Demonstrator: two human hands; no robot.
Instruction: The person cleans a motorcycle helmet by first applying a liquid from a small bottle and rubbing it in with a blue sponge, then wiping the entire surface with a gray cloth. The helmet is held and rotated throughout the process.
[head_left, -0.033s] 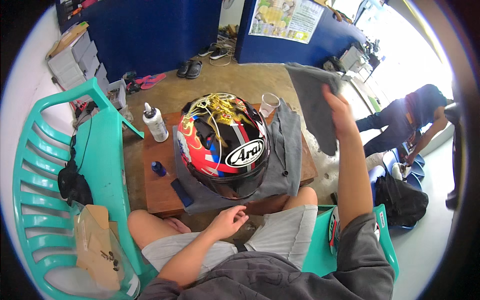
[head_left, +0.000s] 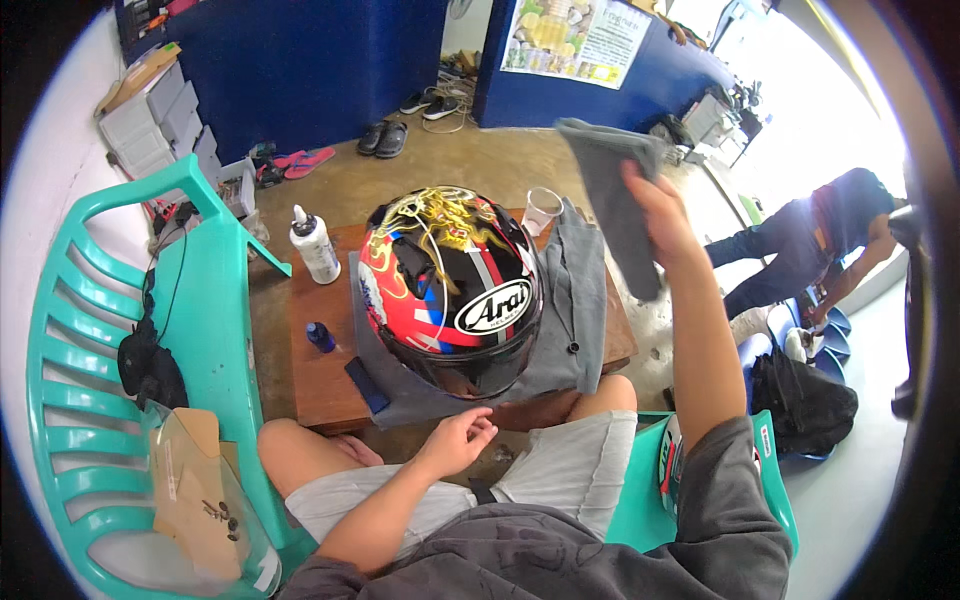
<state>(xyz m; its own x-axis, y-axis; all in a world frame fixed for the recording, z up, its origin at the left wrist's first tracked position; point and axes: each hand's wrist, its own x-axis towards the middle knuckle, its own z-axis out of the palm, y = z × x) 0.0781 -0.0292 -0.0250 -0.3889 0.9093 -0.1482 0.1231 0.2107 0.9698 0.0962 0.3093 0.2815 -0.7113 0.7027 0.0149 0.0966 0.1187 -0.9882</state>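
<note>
Deep-blue partition walls (head_left: 280, 80) are standing beyond the low brown wooden desk (head_left: 318, 387), where I'm seeing a glossy red, black and gold full-face helmet (head_left: 450, 285) sitting on a spread grey fabric sheet (head_left: 578, 295). From afar I'm watching the right hand (head_left: 668, 215) gripping a dark-grey fabric cloth (head_left: 600, 185), raised to the helmet's right; the left hand (head_left: 457, 444) is holding nothing, fingers loosely curled near the desk's edge, while a white plastic bottle (head_left: 316, 250) is standing left of the helmet

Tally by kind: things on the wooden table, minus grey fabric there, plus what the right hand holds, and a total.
Helmet: 1
Bottles: 2 (white bottle, dark blue bottle)
Clear cup: 1
Dark blue block: 1
Grey cloth, held: 1
Total: 6
</note>
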